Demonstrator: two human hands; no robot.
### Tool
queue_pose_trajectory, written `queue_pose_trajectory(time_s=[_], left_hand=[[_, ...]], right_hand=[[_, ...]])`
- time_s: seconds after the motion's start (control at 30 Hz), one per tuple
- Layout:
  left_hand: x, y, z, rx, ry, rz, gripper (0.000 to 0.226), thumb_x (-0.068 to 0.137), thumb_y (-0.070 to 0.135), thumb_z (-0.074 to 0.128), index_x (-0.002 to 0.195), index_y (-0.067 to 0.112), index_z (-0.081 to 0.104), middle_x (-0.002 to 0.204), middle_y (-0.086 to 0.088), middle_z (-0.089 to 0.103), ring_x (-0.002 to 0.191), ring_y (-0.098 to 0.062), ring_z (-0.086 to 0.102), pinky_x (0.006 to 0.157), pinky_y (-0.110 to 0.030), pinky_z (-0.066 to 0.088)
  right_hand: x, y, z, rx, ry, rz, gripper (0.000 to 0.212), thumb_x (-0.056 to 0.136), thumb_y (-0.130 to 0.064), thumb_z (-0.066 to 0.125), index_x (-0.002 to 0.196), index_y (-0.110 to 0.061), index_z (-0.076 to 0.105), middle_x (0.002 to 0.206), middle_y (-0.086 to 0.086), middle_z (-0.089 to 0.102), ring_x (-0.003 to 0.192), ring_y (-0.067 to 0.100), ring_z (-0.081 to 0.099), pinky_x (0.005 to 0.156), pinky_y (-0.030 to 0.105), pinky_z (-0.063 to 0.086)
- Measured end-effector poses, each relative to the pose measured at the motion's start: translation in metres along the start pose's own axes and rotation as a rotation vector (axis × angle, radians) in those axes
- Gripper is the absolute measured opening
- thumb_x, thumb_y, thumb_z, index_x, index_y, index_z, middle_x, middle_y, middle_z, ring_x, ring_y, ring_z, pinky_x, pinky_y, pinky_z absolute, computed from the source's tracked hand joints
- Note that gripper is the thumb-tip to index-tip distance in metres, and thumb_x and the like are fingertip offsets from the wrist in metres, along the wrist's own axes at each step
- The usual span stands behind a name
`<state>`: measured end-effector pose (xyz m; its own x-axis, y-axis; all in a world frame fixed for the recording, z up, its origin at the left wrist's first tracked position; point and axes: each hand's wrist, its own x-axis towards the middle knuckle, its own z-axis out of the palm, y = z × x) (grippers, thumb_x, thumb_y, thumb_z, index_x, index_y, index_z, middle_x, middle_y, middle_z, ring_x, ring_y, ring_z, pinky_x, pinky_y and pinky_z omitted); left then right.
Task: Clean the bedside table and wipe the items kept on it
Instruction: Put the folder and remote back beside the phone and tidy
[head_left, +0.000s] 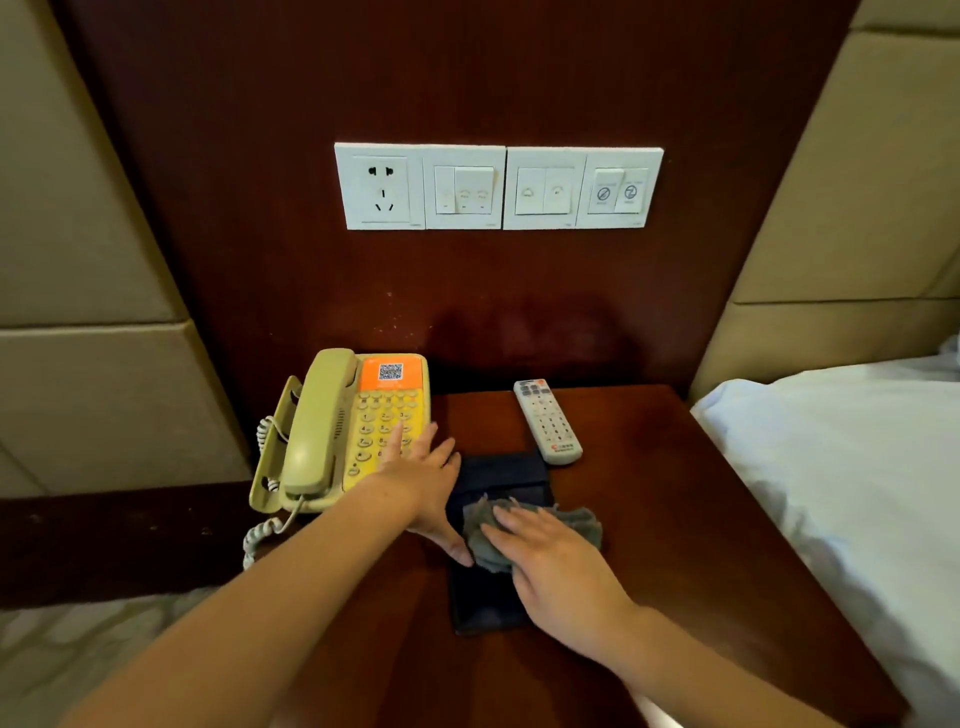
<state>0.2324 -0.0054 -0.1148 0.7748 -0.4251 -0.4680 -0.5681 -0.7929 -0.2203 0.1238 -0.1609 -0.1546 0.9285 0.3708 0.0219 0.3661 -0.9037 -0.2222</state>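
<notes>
Under our right hand (556, 566), flat and gripping nothing, the soft rag (582, 522) presses a stiff, slick-looking folder (501, 475); left hand (423, 480), also flat, touches its edge, probably the best spot to steady it.

Gray cloth (577, 522) hides part of dark folder (501, 475).

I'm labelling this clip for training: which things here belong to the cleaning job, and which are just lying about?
Job: bedside table, grey cloth under the right hand, dark folder, telephone, remote, left hand.
Lying about: wall switch panel, bed, padded panels.
</notes>
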Motion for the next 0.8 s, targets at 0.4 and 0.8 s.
queue_pose_trajectory(time_s=[0.4, 0.8], left_hand=[[-0.012, -0.001, 0.005, -0.056, 0.007, 0.081, 0.122, 0.070, 0.074, 0.059, 0.152, 0.013, -0.008, 0.160, 0.002, -0.008, 0.145, -0.019, -0.019, 0.111, -0.058, -0.017], [-0.010, 0.002, 0.003, -0.052, -0.025, 0.051, 0.125, 0.068, 0.075, 0.060, 0.151, 0.015, -0.011, 0.160, 0.003, -0.011, 0.144, -0.019, -0.021, 0.111, -0.057, -0.015]], right_hand=[[0.016, -0.038, 0.011, 0.001, 0.035, 0.115, 0.055, 0.098, -0.016, 0.039, 0.151, -0.016, 0.023, 0.160, 0.001, 0.013, 0.148, 0.016, 0.004, 0.111, 0.028, -0.014], [0.003, -0.006, -0.001, -0.120, 0.012, 0.236, 0.059, 0.096, -0.019, 0.042, 0.151, -0.015, 0.021, 0.158, 0.006, 0.019, 0.146, 0.021, 0.013, 0.120, 0.040, 0.004]])
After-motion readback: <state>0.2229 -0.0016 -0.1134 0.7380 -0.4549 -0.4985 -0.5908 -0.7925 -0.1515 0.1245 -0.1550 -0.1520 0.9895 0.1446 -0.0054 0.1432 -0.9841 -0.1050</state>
